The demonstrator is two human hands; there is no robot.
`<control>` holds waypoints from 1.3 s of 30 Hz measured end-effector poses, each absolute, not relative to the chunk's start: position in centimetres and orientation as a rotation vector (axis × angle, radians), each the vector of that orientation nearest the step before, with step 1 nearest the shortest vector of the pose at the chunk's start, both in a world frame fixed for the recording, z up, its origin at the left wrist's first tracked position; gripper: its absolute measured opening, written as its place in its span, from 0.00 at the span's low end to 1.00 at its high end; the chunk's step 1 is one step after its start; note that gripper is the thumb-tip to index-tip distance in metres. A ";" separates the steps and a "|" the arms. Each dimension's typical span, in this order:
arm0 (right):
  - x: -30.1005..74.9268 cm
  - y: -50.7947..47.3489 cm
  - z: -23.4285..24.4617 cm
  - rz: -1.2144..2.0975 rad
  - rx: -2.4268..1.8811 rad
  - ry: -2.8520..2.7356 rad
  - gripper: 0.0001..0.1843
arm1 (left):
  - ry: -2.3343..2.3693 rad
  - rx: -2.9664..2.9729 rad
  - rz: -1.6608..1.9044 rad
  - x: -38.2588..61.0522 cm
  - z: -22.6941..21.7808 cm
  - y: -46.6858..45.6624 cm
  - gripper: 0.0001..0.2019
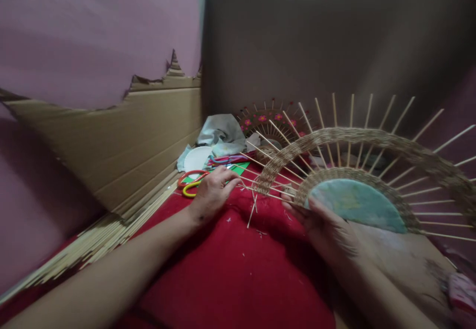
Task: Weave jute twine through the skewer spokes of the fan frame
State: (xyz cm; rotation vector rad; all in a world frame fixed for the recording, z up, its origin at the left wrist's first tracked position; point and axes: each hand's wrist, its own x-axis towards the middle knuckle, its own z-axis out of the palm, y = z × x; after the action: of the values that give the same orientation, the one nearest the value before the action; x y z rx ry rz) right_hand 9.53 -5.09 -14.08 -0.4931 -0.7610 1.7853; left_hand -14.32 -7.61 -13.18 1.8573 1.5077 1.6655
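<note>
A half-round woven fan (327, 138), with thin wooden sticks radiating from a pale blue-green cloth centre (353, 200), spreads across the right side. My right hand (320, 220) grips its lower left corner, thumb on the front and fingers behind. Two woven bands of twisted brown cord run across the sticks. At the left end of the outer band, my left hand (215, 190) pinches a thin strand of cord (244, 184) between thumb and fingertips. Loose cord ends (253, 211) hang just below that band end.
Scissors (191, 182) with orange and yellow handles lie beyond my left hand. A bundle of thin sticks (96, 244) runs along the left, beside a torn cardboard sheet (156, 135). Behind are crumpled cloth (223, 130) and a flowered fan (262, 118). Red cloth (238, 279) covers the surface.
</note>
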 end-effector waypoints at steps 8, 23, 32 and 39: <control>9.6 -5.0 -14.0 1.799 -0.511 -0.776 0.02 | 1.506 1.492 1.636 -14.6 -12.8 -7.3 0.02; 10.5 -4.4 -14.1 1.859 -0.484 -0.668 0.02 | 0.871 0.658 1.270 -15.9 -11.9 -6.9 0.07; 10.1 -5.4 -13.7 1.896 -0.494 -0.624 0.02 | 0.935 0.900 1.136 -13.2 -12.9 -7.7 0.03; 9.6 -6.0 -13.7 1.942 -0.493 -0.614 0.02 | 1.033 1.117 1.201 -11.9 -14.0 -8.3 0.05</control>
State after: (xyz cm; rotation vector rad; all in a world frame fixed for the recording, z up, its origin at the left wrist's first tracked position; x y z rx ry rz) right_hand 9.62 -5.99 -13.72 -0.4928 -0.6137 1.9420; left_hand -11.87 -8.30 -13.96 1.1175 1.0333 1.2009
